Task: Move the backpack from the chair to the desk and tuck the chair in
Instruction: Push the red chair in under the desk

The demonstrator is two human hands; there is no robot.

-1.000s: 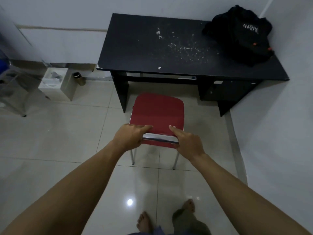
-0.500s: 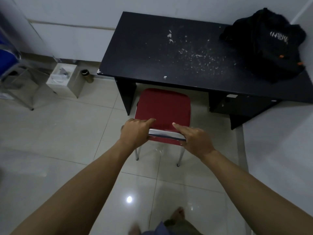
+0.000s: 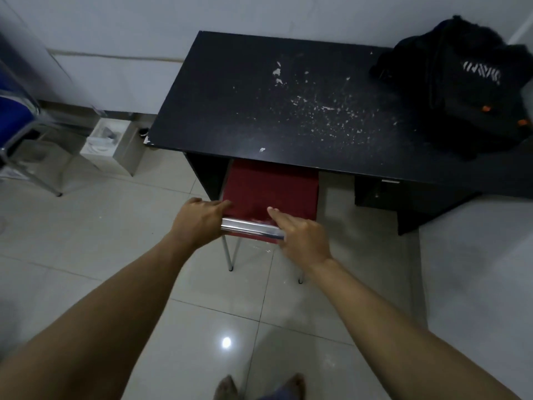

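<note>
A black backpack [image 3: 464, 90] lies on the far right end of the black desk [image 3: 259, 111], against the wall. The red chair [image 3: 271, 189] has its seat front hidden under the desk's front edge, between the desk's left leg panel and the drawer unit. Its chrome back rail [image 3: 251, 226] faces me. My left hand [image 3: 199, 220] grips the rail's left end. My right hand [image 3: 300, 238] holds the rail's right end, with the index finger stretched forward over the red seat.
A white box [image 3: 106, 145] stands on the tiled floor left of the desk. A blue chair with a chrome frame [image 3: 20, 131] is at the far left. A white wall runs along the right side. My bare feet [image 3: 259, 388] show at the bottom edge.
Both hands have pushed the red chair forward. Its seat front has gone from in front of the desk to under the desk's edge, and I have stepped closer.
</note>
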